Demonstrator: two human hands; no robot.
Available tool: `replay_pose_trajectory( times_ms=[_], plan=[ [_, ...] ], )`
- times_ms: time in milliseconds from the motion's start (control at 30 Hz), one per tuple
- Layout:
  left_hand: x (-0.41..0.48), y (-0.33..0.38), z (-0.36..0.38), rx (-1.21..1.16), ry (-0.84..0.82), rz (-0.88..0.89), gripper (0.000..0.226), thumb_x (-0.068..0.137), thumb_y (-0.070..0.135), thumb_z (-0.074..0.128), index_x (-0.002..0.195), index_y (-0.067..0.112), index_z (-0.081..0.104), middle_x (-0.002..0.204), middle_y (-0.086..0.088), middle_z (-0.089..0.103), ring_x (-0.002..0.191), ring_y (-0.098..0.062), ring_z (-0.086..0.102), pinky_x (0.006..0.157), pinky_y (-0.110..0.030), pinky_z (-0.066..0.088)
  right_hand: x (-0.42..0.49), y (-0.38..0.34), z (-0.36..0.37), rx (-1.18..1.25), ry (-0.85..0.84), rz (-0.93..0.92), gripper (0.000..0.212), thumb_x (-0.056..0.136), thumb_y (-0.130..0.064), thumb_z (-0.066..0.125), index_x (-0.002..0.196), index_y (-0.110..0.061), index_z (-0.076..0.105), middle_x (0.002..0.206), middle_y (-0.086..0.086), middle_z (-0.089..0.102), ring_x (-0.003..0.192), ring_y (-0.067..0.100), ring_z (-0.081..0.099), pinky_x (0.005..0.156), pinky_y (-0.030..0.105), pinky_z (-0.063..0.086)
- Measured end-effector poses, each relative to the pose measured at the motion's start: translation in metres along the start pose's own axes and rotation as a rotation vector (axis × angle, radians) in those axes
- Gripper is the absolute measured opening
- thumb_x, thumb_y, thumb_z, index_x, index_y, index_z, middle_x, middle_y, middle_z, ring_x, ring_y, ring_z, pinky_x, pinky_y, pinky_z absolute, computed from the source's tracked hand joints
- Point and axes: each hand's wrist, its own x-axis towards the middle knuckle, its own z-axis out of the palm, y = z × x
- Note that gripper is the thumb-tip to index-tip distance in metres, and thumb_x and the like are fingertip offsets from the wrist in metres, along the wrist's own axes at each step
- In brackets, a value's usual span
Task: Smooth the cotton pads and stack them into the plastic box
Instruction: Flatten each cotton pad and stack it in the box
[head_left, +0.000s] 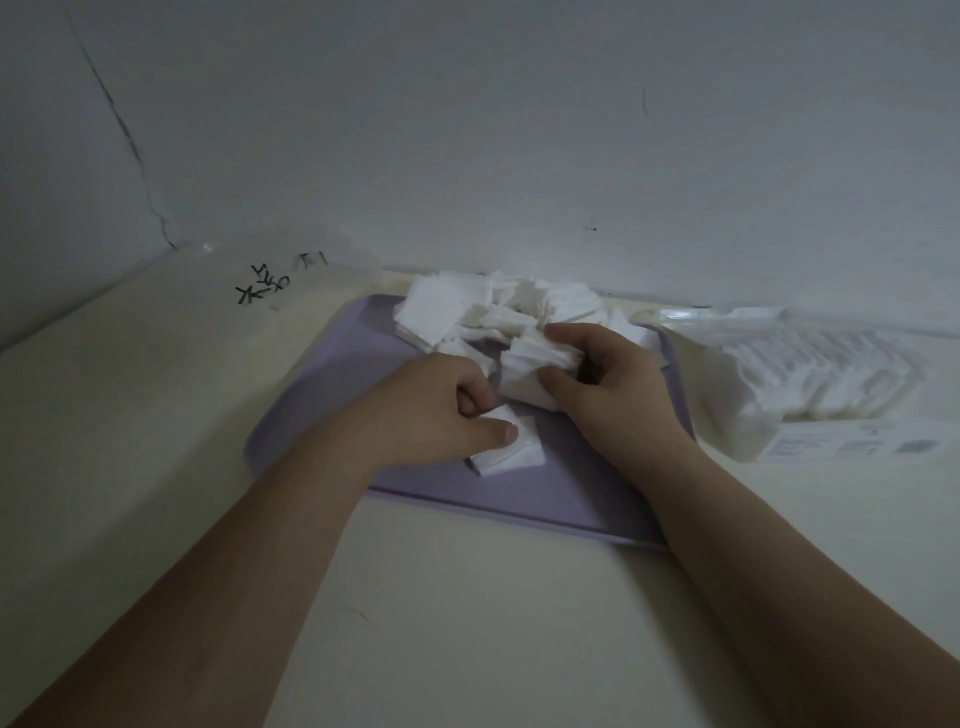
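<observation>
A lilac tray (322, 395) lies on the pale table and carries a loose heap of white square cotton pads (457, 306) along its far edge. My left hand (436, 410) pinches a small pad (506, 447) against the tray, thumb on top and fingers curled. My right hand (613, 379) grips a thick bundle of pads (535, 364) just right of it, fingers over the top and thumb below. A clear plastic box (810, 374) with rows of pads inside sits to the right of the tray.
A white wall rises directly behind the tray and box. Black handwritten marks (270, 283) are on the table at the back left. Bare table surface (467, 623) stretches toward me in front of the tray.
</observation>
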Motion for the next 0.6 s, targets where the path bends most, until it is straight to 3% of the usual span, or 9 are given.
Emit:
replay_pose_trajectory(
  times_ms=[133,200,300,433,533,600],
  plan=[
    [-0.004,0.01,0.001,0.126,-0.073,0.011,0.029,0.076,0.041,0.088,0.083,0.019,0.07,0.084,-0.004,0.075,0.073,-0.019,0.069,0.068,-0.039,0.054,0.0,0.0,0.0,0.006,-0.01,0.011,0.041,0.088,-0.016,0.076,0.124,-0.033,0.07,0.117,-0.015,0.073,0.1,0.002,0.068,0.101,0.029,0.054],
    [-0.005,0.013,0.002,0.134,-0.091,0.053,0.026,0.08,0.034,0.086,0.084,0.017,0.067,0.08,-0.003,0.071,0.066,-0.016,0.063,0.063,-0.036,0.049,-0.001,-0.001,0.0,0.007,-0.01,0.007,0.041,0.088,-0.016,0.077,0.125,-0.033,0.07,0.12,-0.015,0.073,0.105,0.004,0.068,0.103,0.031,0.054],
    [-0.005,0.01,-0.001,-0.011,-0.107,0.101,0.019,0.082,0.02,0.084,0.084,0.02,0.065,0.073,0.006,0.067,0.062,-0.008,0.059,0.061,-0.029,0.049,0.0,-0.001,0.0,0.051,0.002,0.016,0.044,0.086,-0.013,0.08,0.123,-0.033,0.068,0.117,-0.014,0.074,0.103,0.002,0.068,0.103,0.029,0.054],
    [-0.003,0.005,-0.006,-0.232,-0.104,0.111,0.023,0.083,0.003,0.082,0.091,0.016,0.065,0.08,0.0,0.071,0.071,-0.009,0.066,0.064,-0.032,0.054,0.0,0.0,-0.001,0.112,-0.002,0.048,0.046,0.084,-0.014,0.083,0.125,-0.028,0.069,0.117,-0.013,0.074,0.107,0.0,0.069,0.101,0.023,0.054],
    [-0.001,0.004,-0.005,-0.367,-0.013,0.132,0.022,0.084,0.004,0.083,0.094,0.017,0.068,0.093,-0.008,0.076,0.083,-0.016,0.07,0.072,-0.043,0.059,0.0,0.0,-0.002,0.137,-0.011,0.048,0.045,0.083,-0.012,0.082,0.124,-0.028,0.07,0.114,-0.013,0.075,0.104,0.001,0.07,0.096,0.023,0.055],
    [0.001,0.004,-0.002,-0.388,0.139,0.195,0.023,0.082,0.009,0.086,0.086,0.024,0.069,0.091,-0.002,0.076,0.085,-0.013,0.068,0.077,-0.039,0.057,0.0,0.0,-0.002,0.183,-0.015,0.047,0.042,0.084,-0.007,0.081,0.119,-0.028,0.07,0.107,-0.013,0.077,0.095,-0.002,0.072,0.088,0.021,0.057]
  ],
)
